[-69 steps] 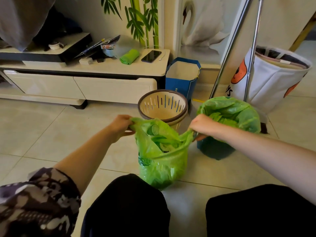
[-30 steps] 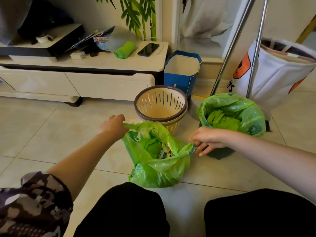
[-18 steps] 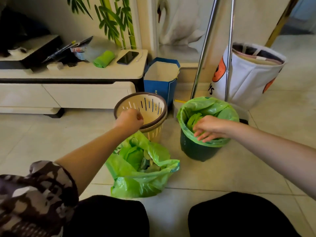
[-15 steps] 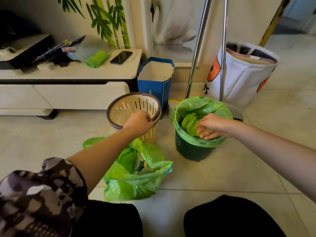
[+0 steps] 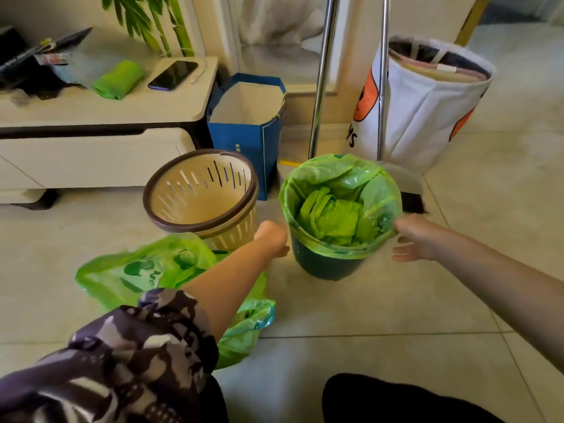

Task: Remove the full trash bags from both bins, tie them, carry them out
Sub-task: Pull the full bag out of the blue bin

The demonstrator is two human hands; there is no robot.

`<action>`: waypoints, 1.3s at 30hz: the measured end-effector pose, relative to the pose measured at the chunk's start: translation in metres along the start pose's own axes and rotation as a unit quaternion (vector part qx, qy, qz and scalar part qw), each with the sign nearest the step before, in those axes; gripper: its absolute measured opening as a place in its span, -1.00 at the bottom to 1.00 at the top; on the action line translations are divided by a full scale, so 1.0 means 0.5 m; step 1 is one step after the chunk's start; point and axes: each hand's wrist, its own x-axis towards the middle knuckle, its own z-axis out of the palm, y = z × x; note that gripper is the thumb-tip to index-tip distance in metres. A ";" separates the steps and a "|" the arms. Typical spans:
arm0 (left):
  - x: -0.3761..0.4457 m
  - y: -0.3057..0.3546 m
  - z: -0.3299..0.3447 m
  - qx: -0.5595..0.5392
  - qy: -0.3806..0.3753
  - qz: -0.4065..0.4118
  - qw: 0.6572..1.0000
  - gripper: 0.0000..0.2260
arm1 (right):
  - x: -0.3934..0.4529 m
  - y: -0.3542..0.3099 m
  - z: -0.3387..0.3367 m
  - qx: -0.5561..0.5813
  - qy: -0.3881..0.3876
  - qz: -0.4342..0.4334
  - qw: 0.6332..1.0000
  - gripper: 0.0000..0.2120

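- Green thin-plastic liner (image 5: 370, 190), full of crumpled green stuff, seated in the dark round plastic bin (image 5: 323, 264), rim folded over the bin's lip.
- Left hand (image 5: 273, 238) just beside the dark bin's left wall, fingers loosely curled, nothing in them; contact with the liner edge not clear.
- Right hand (image 5: 410, 239) at the dark bin's right lip, thumb on or under the liner's folded edge, remaining fingers spread below; real grip or mere touch impossible to tell.
- Step in hand, by judgement: starting on the second bag, peeling the liner off the lip.
- Next move probably calls for both hands pinching opposite rim edges, unrolling upward, then a straight lift without tearing the thin film.
- Count of bins: two. Cream slotted plastic basket with a brown rim (image 5: 201, 193), left of the dark bin, bare inside.
- Count of green bags: two. Loose green printed plastic bag (image 5: 146, 270) slumped on the tiled floor (image 5: 381, 306), left and nearer than the dark bin, mouth open, untied.
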 end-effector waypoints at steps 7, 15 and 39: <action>0.031 0.011 0.027 -0.206 -0.041 -0.044 0.977 -0.78 | 0.015 0.004 0.001 0.186 -0.096 0.073 0.975 -0.89; 0.005 0.021 0.048 -0.247 -0.002 -0.059 0.967 -0.86 | 0.014 0.015 -0.009 0.184 -0.117 0.081 0.972 -0.87; -0.119 0.083 -0.110 0.057 -0.124 0.072 0.988 -0.94 | -0.122 -0.045 -0.057 -0.162 -0.093 -0.335 0.923 -0.81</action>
